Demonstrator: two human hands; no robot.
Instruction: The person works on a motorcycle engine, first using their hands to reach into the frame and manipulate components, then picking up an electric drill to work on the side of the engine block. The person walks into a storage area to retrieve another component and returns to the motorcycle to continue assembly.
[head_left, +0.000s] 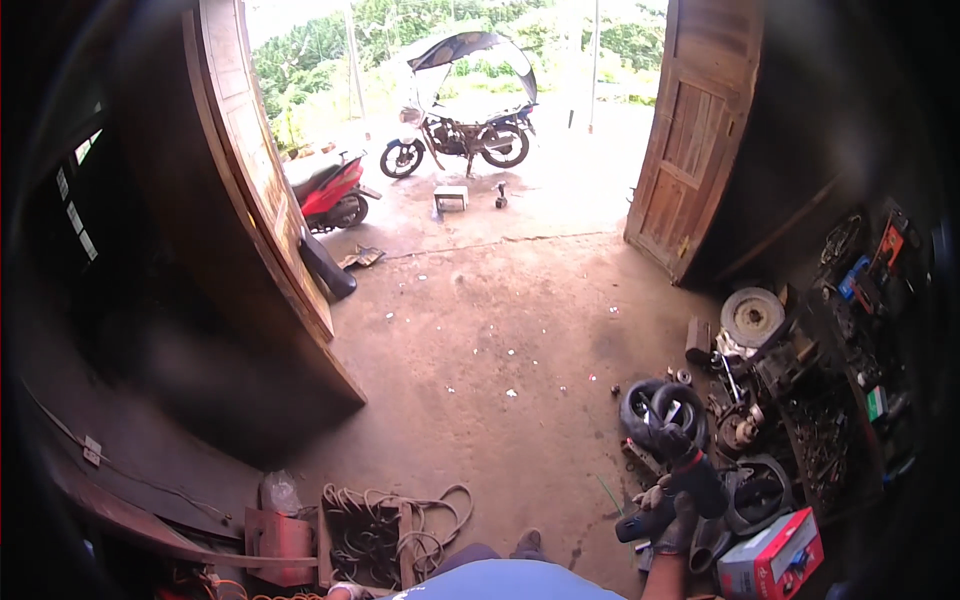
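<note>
Beside the black tyre-like rings (632, 408) at right, the gloved right hand (678, 526) wraps its fingers around the handle of a dark power tool (706, 488), probably hefty, rigid and best held there; the left hand's (345, 591) fingers cannot be made out.

At the far side, beyond the doorway, a motorcycle (468, 135) stands right of a scooter (335, 192), with what looks like a low stool (451, 191) before it. A left door (265, 165) and a right door (690, 140) flank the opening. Near left, hose (421, 543) lies in and over a crate (323, 545). Near right, a tyre (630, 415) lies on the floor (470, 435), left of and nearer than a wheel (752, 317); a carton (742, 572) sits nearer still.
</note>
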